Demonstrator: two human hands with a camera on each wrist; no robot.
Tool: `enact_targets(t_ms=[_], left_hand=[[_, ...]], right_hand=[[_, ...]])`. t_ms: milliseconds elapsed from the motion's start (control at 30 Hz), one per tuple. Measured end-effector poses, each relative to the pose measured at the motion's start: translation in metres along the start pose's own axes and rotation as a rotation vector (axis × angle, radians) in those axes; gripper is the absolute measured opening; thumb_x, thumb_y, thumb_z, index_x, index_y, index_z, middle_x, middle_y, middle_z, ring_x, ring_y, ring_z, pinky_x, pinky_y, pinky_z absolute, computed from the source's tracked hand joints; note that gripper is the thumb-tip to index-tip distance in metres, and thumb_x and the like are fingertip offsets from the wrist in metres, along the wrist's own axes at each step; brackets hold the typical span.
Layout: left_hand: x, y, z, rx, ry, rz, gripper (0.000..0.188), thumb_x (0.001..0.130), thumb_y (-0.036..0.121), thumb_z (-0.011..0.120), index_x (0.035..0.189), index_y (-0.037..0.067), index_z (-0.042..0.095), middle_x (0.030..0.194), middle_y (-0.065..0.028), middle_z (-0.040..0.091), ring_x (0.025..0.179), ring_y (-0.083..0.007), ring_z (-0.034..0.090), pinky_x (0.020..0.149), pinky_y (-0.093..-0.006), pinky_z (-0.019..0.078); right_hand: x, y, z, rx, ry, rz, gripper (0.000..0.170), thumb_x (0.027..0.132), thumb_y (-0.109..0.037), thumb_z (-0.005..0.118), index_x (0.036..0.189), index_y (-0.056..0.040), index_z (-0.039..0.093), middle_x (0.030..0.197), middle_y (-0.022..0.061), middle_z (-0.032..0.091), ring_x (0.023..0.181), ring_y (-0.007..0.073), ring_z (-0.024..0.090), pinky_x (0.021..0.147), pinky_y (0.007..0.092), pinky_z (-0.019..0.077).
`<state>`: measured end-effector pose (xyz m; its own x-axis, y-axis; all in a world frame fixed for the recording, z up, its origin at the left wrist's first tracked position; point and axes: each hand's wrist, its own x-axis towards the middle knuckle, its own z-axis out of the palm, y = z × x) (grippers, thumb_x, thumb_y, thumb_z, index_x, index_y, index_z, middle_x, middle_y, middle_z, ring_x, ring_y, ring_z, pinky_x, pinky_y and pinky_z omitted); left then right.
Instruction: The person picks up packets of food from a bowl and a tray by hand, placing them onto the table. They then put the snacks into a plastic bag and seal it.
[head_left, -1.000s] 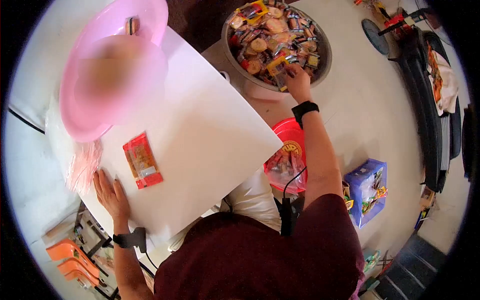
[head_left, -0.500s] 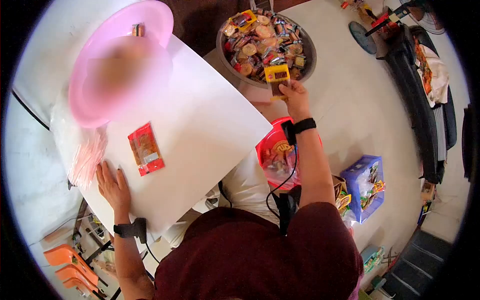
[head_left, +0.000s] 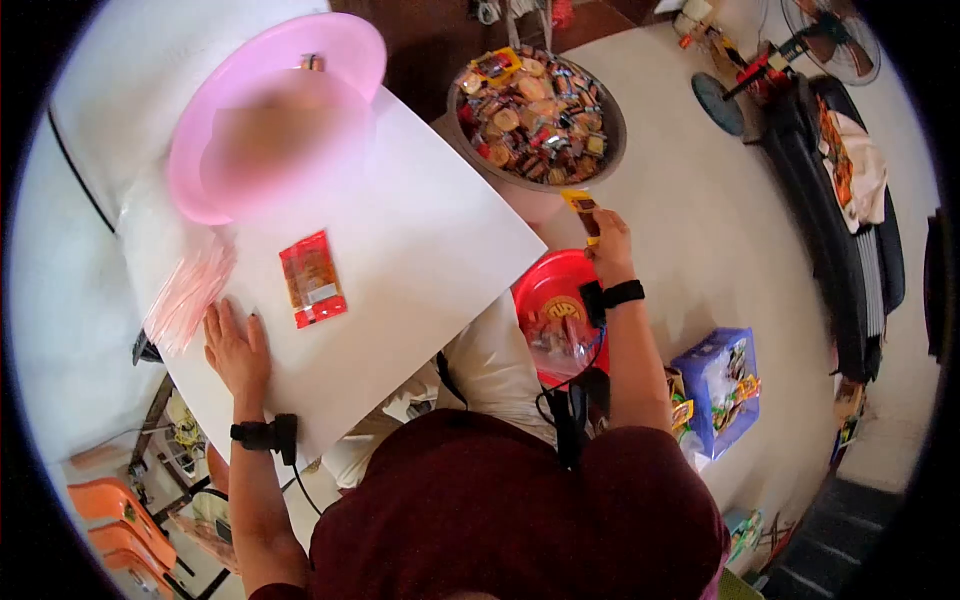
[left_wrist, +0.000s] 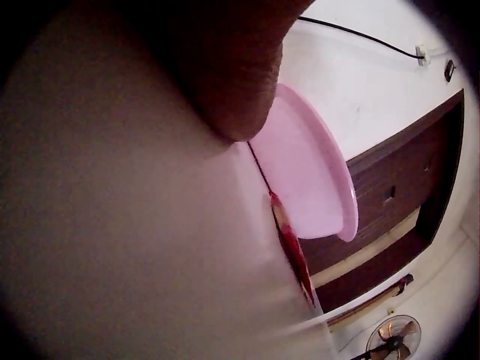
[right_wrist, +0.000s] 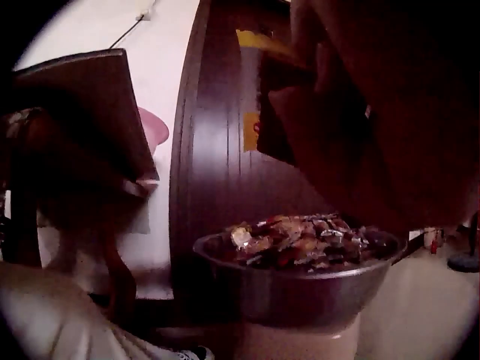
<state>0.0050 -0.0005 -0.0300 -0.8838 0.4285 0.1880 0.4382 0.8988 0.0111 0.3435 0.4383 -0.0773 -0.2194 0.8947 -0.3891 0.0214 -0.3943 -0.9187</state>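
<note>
The right hand [head_left: 612, 248] pinches a small yellow and brown packet [head_left: 583, 216], held between the metal bowl and the red basin; in the right wrist view the packet [right_wrist: 253, 131] hangs from the fingers above the bowl [right_wrist: 300, 296]. The left hand [head_left: 238, 350] rests flat on the white table [head_left: 400, 260], fingers straight, beside a bundle of pinkish strips [head_left: 190, 292]. A red packet [head_left: 312, 280] lies on the table to the right of that hand. The grey bowl [head_left: 618, 150] is heaped with small wrapped pieces [head_left: 535, 110].
A pink basin [head_left: 190, 165] stands at the table's far left, its middle blurred. Below the table's right corner is a red basin [head_left: 545, 285] with bagged items. A blue crate [head_left: 735, 425] of packets sits on the floor at right, near a black couch [head_left: 800, 180] and fans.
The right hand has lifted the yellow packet out of the bowl and drawn it back toward the body, turning it. The left hand stays on the table. The head view has shifted.
</note>
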Motion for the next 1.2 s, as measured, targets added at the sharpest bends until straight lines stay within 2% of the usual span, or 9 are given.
enact_targets(t_ms=[333, 367, 467, 567, 633, 700, 867, 1000, 1200], left_hand=[[-0.001, 0.011, -0.012, -0.077, 0.011, -0.039, 0.058, 0.089, 0.038, 0.055, 0.138, 0.009, 0.045, 0.150, -0.0164, 0.033, 0.140, -0.0319, 0.026, 0.109, -0.0554, 0.0224], [-0.001, 0.011, -0.012, -0.082, 0.019, -0.033, 0.058, 0.089, 0.038, 0.055, 0.138, 0.009, 0.045, 0.149, -0.0166, 0.033, 0.140, -0.0321, 0.027, 0.109, -0.0555, 0.0226], [-0.001, 0.007, -0.006, -0.092, 0.100, 0.020, 0.058, 0.087, 0.037, 0.058, 0.135, 0.006, 0.048, 0.145, -0.0195, 0.038, 0.137, -0.0331, 0.031, 0.106, -0.0552, 0.0259], [-0.004, 0.008, -0.010, -0.080, 0.120, 0.016, 0.058, 0.086, 0.039, 0.059, 0.133, 0.007, 0.049, 0.145, -0.0178, 0.039, 0.136, -0.0326, 0.033, 0.105, -0.0541, 0.0274], [-0.001, 0.018, -0.028, -0.075, -0.031, -0.067, 0.060, 0.089, 0.041, 0.055, 0.137, 0.007, 0.045, 0.149, -0.0171, 0.034, 0.139, -0.0320, 0.027, 0.110, -0.0540, 0.0219], [0.000, 0.016, -0.022, -0.082, -0.013, -0.075, 0.060, 0.089, 0.041, 0.054, 0.137, 0.008, 0.045, 0.149, -0.0175, 0.033, 0.140, -0.0325, 0.026, 0.110, -0.0544, 0.0208], [-0.002, 0.018, -0.029, -0.122, -0.030, -0.104, 0.061, 0.088, 0.041, 0.055, 0.138, 0.007, 0.045, 0.149, -0.0189, 0.032, 0.141, -0.0333, 0.024, 0.110, -0.0556, 0.0204], [-0.002, 0.017, -0.032, -0.154, -0.014, -0.107, 0.060, 0.087, 0.039, 0.057, 0.136, 0.007, 0.047, 0.148, -0.0198, 0.033, 0.140, -0.0341, 0.026, 0.110, -0.0555, 0.0202], [-0.002, 0.016, -0.031, -0.211, -0.015, -0.122, 0.059, 0.086, 0.039, 0.058, 0.135, 0.007, 0.048, 0.149, -0.0194, 0.032, 0.141, -0.0339, 0.025, 0.111, -0.0556, 0.0191]], right_hand=[[0.036, -0.048, 0.044, -0.029, -0.128, -0.099, 0.011, 0.093, -0.027, 0.057, 0.095, -0.0159, 0.054, 0.072, -0.0032, 0.054, 0.048, 0.0093, 0.042, 0.046, 0.0264, 0.0408], [0.055, -0.040, 0.043, -0.039, -0.134, -0.075, 0.017, 0.093, -0.026, 0.057, 0.106, -0.0156, 0.055, 0.084, 0.0013, 0.059, 0.058, 0.0127, 0.054, 0.048, 0.0278, 0.0456], [0.063, -0.039, 0.059, -0.117, -0.183, -0.179, 0.032, 0.094, -0.025, 0.057, 0.123, -0.0145, 0.051, 0.104, 0.0080, 0.060, 0.079, 0.0186, 0.064, 0.058, 0.0342, 0.0532], [0.099, -0.041, 0.052, -0.274, -0.335, -0.288, 0.058, 0.093, -0.026, 0.060, 0.140, -0.0071, 0.033, 0.124, 0.0113, 0.053, 0.107, 0.0214, 0.055, 0.087, 0.0379, 0.0468], [0.089, -0.052, 0.080, -0.402, -0.352, -0.335, 0.068, 0.093, -0.025, 0.061, 0.146, -0.0033, 0.025, 0.137, 0.0131, 0.046, 0.122, 0.0218, 0.048, 0.100, 0.0369, 0.0404], [0.051, -0.080, 0.110, -0.479, -0.276, -0.457, 0.065, 0.093, -0.022, 0.061, 0.145, 0.0005, 0.027, 0.141, 0.0153, 0.043, 0.128, 0.0225, 0.043, 0.106, 0.0349, 0.0345], [-0.044, -0.139, 0.191, -0.628, -0.541, -0.820, 0.047, 0.092, -0.023, 0.061, 0.133, -0.0027, 0.048, 0.132, 0.0115, 0.054, 0.120, 0.0191, 0.052, 0.100, 0.0323, 0.0411], [-0.071, -0.147, 0.257, -0.709, -0.728, -1.142, 0.033, 0.088, -0.017, 0.062, 0.118, -0.0016, 0.060, 0.125, 0.0168, 0.058, 0.111, 0.0265, 0.059, 0.095, 0.0330, 0.0444], [-0.087, -0.178, 0.363, -0.926, -1.049, -1.195, 0.030, 0.085, -0.021, 0.063, 0.106, -0.0003, 0.064, 0.098, 0.0156, 0.067, 0.092, 0.0243, 0.065, 0.081, 0.0343, 0.0498]])
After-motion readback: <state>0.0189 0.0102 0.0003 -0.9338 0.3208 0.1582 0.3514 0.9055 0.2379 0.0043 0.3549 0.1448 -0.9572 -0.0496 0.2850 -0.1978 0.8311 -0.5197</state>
